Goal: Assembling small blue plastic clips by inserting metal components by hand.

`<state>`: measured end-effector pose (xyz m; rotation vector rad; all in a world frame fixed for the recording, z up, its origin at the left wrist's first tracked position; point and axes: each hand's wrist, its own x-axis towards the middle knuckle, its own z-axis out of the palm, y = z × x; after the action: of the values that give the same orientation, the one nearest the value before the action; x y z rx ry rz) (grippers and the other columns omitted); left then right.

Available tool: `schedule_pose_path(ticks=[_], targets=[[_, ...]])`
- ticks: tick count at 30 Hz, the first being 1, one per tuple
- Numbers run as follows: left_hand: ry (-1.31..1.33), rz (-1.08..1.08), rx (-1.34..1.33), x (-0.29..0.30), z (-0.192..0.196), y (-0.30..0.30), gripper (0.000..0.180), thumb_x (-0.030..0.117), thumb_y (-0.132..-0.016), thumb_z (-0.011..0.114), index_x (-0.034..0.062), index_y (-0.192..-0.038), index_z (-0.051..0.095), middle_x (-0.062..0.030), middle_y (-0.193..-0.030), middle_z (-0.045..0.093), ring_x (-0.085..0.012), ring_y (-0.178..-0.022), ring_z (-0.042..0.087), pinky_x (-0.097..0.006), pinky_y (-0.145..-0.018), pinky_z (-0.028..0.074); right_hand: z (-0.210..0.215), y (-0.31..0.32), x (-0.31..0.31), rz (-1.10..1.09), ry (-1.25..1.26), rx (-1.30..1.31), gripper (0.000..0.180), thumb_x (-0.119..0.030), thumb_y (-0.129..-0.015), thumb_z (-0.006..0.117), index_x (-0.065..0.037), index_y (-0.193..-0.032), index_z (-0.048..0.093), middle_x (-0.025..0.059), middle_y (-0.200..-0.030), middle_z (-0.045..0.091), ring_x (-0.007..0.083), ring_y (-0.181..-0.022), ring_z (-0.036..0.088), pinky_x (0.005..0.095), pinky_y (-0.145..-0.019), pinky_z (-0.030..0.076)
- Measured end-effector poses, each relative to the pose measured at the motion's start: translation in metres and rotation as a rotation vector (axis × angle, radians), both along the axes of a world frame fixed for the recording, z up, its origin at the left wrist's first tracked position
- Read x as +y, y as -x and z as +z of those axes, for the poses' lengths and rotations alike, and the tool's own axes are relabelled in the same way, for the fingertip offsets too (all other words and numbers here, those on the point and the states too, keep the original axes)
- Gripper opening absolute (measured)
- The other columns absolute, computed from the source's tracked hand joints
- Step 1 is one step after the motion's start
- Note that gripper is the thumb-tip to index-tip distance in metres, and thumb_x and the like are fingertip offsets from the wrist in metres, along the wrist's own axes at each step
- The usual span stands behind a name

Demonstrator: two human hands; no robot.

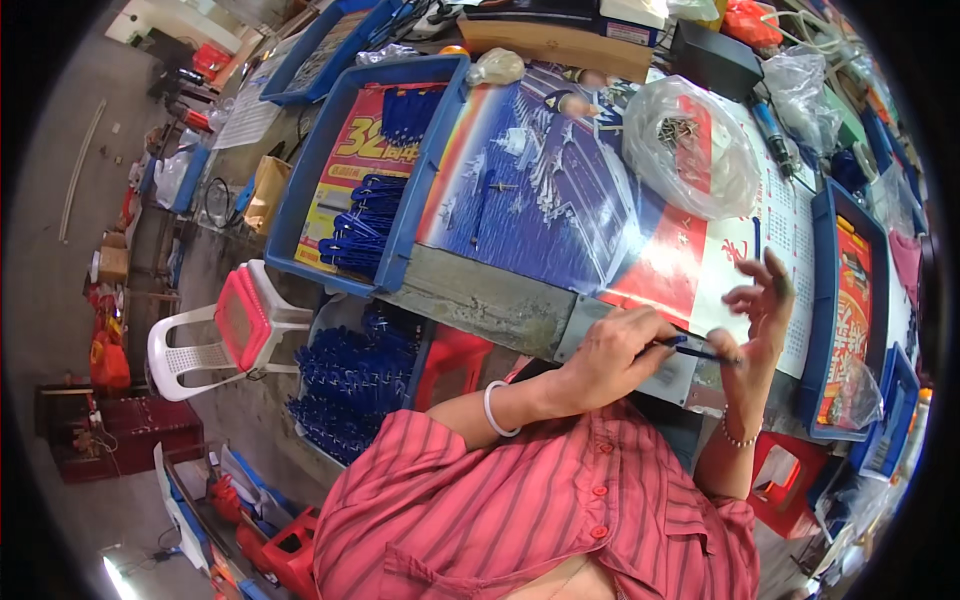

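Over the table's near edge, both hands meet at a slim dark blue piece (688, 344) with two narrow arms; its exact kind is not plain. My left hand (612, 358), a white bangle at its wrist, is closed and pinches the left end between thumb and fingers. The other end is at the thumb of my right hand (757, 318), pressed there while the other fingers are raised and spread. Another thin blue piece (757, 236) stands out beyond the right fingertips. Several similar blue pieces (362, 222) lie in a blue tray (408, 215) at the left.
Farther back lies a clear plastic bag (738, 185) of small metal parts on a printed sheet (545, 190). A second blue tray (822, 330) stands at the right. A bin of blue pieces (355, 375) and a white chair (185, 345) are at the lower left.
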<state>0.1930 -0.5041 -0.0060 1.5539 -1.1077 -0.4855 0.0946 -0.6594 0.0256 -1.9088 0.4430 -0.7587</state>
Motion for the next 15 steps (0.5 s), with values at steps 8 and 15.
schedule_pose_path(ticks=[8, 15], targets=[[0.064, 0.021, 0.583, -0.004, -0.002, -0.007, 0.013, 0.003, -0.088, 0.059, -0.0014, -0.1, 0.058, -0.0035, -0.095, 0.062, -0.0082, -0.088, 0.056, -0.023, -0.077, 0.046, -0.029, 0.016, 0.035, 0.25, -0.269, 0.308, 0.034, -0.006, -0.077, 0.067, 0.001, -0.108, 0.055, 0.0036, -0.072, 0.058, 0.0082, -0.057, 0.052, 0.0236, -0.054, 0.043], [0.077, 0.019, 0.905, -0.006, -0.005, 0.005, 0.016, 0.003, -0.089, 0.058, -0.0012, -0.104, 0.057, -0.0039, -0.097, 0.062, -0.0074, -0.087, 0.058, -0.021, -0.078, 0.046, -0.04, 0.027, 0.036, 0.278, -0.393, 0.273, 0.014, -0.01, -0.087, 0.061, 0.001, -0.086, 0.052, 0.003, -0.058, 0.051, 0.0074, -0.052, 0.046, 0.0255, -0.047, 0.037]])
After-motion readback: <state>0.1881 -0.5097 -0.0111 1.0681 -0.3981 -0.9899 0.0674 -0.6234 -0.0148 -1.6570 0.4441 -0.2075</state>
